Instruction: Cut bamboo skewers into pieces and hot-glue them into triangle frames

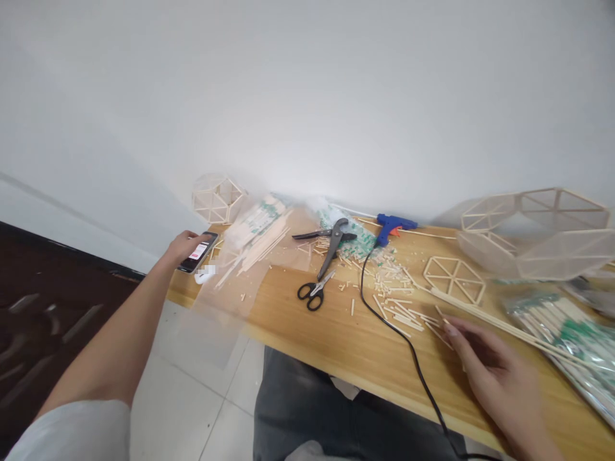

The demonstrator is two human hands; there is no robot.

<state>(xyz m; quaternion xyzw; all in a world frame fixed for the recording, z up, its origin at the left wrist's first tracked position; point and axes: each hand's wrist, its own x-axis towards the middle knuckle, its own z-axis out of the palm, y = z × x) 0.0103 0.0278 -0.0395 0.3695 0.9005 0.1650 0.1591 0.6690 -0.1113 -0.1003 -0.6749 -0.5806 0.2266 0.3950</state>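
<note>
My left hand (185,246) reaches out to the far left end of the wooden table (336,333) and rests on a smartphone (198,253) with a lit screen; its fingers curl over the phone's edge. My right hand (494,371) lies flat on the table at the right, fingers stretched out over long thin wooden sticks (485,314), holding nothing. Short cut stick pieces (394,294) are scattered just left of that hand.
Black scissors (314,294), pliers (331,240) and a blue glue gun (391,225) with a black cord (408,346) lie mid-table. A flat stick hexagon (454,278), two stick-frame polyhedra (538,230) (216,197) and bagged sticks (567,333) stand around.
</note>
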